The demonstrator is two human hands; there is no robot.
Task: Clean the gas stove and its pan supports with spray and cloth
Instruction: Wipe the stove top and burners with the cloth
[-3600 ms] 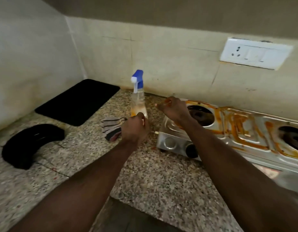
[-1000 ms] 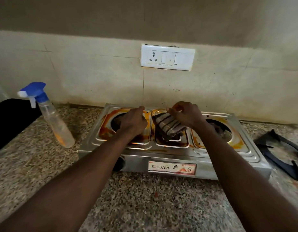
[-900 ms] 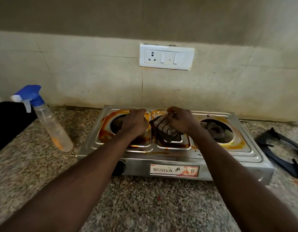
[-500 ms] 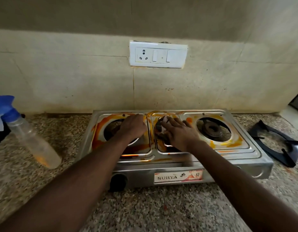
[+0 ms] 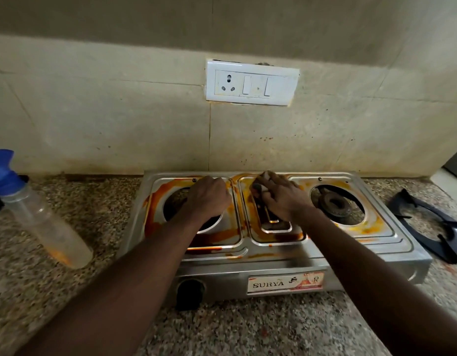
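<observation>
A steel two-burner gas stove (image 5: 284, 268) smeared with orange-red stains sits on the granite counter. My right hand (image 5: 281, 199) presses the striped cloth (image 5: 258, 186) down onto the stove's middle panel, and only a small corner of the cloth shows under the fingers. My left hand (image 5: 209, 196) rests with curled fingers over the left burner opening, holding nothing that I can see. The right burner (image 5: 335, 202) is bare. A clear spray bottle (image 5: 42, 222) with a blue trigger head stands left of the stove. A black pan support (image 5: 428, 224) lies on the counter right of the stove.
A white socket and switch plate (image 5: 252, 84) is fixed to the tiled wall behind the stove. Speckled granite counter (image 5: 235, 330) stretches in front of the stove. The stove's black knob (image 5: 189, 291) faces me at the front left.
I picked the cloth up beside the bottle and brought it to the stove. Over the last second my right hand lowered it flat onto the middle panel and slid it towards the back.
</observation>
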